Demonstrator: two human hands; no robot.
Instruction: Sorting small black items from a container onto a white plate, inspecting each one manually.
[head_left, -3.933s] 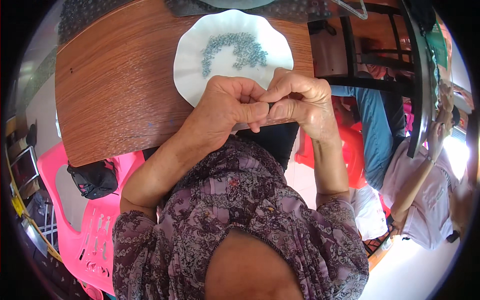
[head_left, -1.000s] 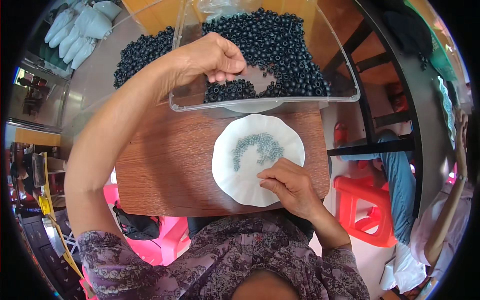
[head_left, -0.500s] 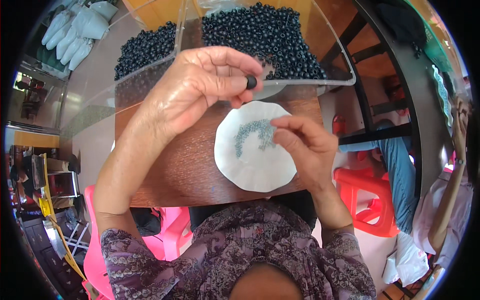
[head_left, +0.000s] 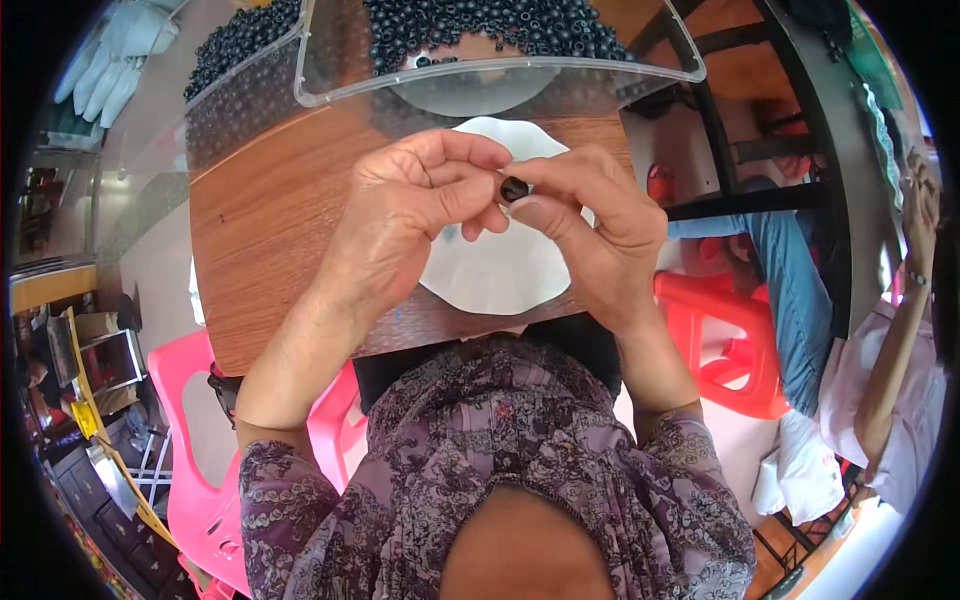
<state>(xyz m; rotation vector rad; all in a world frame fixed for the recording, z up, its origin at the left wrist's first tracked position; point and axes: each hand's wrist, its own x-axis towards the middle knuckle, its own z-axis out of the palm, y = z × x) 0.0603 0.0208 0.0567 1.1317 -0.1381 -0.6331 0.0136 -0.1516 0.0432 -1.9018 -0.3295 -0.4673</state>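
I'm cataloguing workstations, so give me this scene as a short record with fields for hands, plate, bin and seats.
Left hand: pinching a small black bead
Right hand: pinching the same bead
Plate: white, wavy-edged, on a wooden table, partly hidden by the hands
Bin: clear, beyond the plate, holding many black pieces
Seats: pink chair at left, red stool at right

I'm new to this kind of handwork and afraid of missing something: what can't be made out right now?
In the head view:
White plate: much of its far half is hidden by the left hand and right hand.
Black bead: its far side is turned away.
Anything tiny pinched in the right hand: too small to tell.
Clear tray: far end cut off by the top edge.
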